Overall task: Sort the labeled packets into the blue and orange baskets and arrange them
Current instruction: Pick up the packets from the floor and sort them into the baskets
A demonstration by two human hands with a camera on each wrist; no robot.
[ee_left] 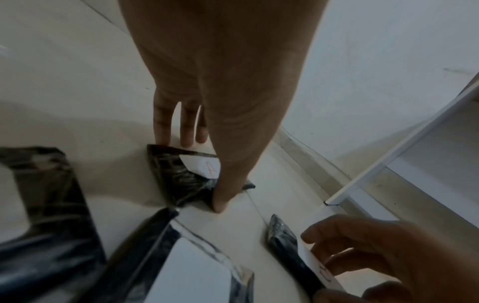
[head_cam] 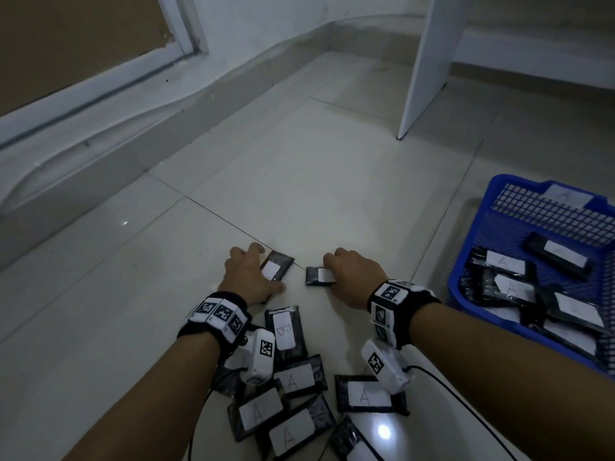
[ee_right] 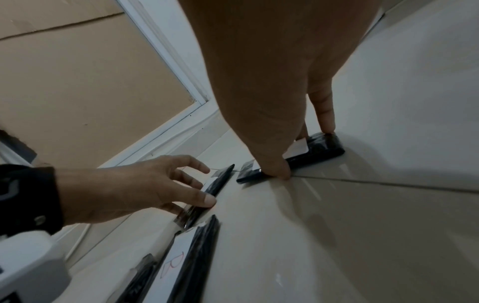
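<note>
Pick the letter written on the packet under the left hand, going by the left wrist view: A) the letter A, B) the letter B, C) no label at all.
A: the left hand grips a packet whose white label carries a red A.

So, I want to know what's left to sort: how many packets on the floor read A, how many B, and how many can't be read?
A packets: 5, one of them gripped by the left hand
B packets: 1
unreadable packets: 3, one of them pinched by the right hand
Total: 9
</note>
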